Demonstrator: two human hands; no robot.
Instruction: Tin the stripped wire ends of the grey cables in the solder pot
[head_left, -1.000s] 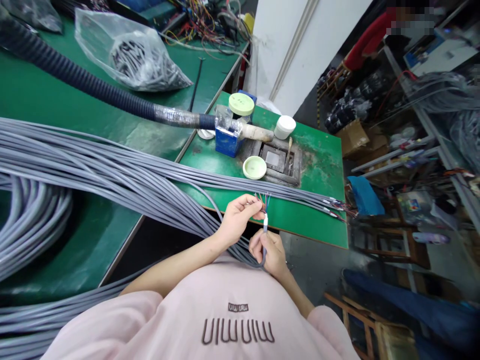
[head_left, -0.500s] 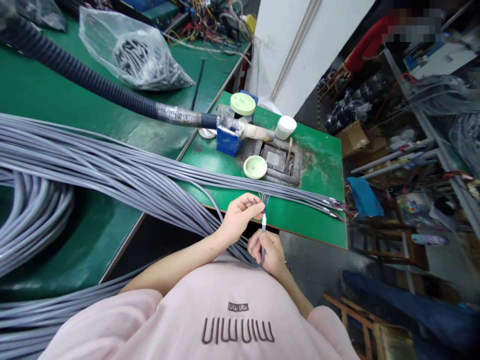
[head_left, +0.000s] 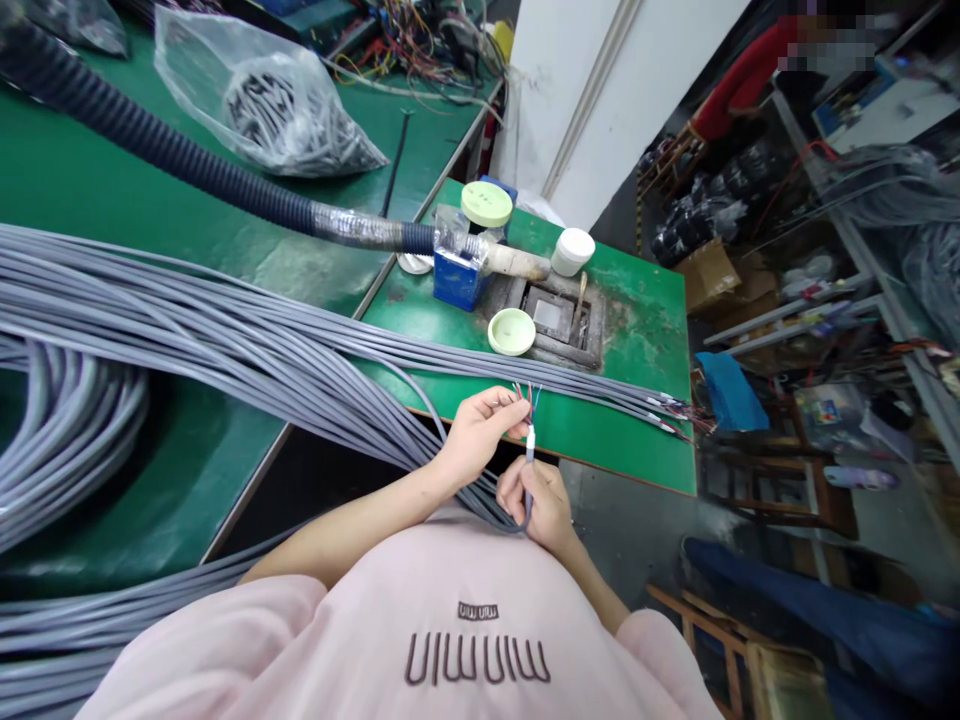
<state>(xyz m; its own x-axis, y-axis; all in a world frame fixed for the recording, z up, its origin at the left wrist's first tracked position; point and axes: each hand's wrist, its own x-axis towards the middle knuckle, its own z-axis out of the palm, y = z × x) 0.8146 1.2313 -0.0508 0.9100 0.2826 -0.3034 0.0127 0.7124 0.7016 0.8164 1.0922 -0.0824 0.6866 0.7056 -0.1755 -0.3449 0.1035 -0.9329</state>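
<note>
A grey cable (head_left: 530, 455) stands upright between my hands, with a white sleeve (head_left: 531, 437) near its end. My right hand (head_left: 541, 497) is closed round the cable below the sleeve. Above it, my left hand (head_left: 484, 430) pinches the thin coloured wires (head_left: 529, 393) that come out of the cable's end. Red, blue and other wire tips fan out past my left fingertips. Just beyond, a bundle of grey cables (head_left: 450, 355) lies along the green bench, its stripped ends (head_left: 679, 408) at the right edge.
Past the bundle sit a square metal pot (head_left: 551, 318), a pale green dish (head_left: 511, 332), a white jar (head_left: 572, 252) and a blue box (head_left: 459, 280). A dark corrugated hose (head_left: 225, 185) crosses the left bench. A bag of cable pieces (head_left: 270, 105) lies behind it.
The wire tips at my left fingers have spread, with red and blue ones now standing apart. Both hands stay in nearly the same place.
</note>
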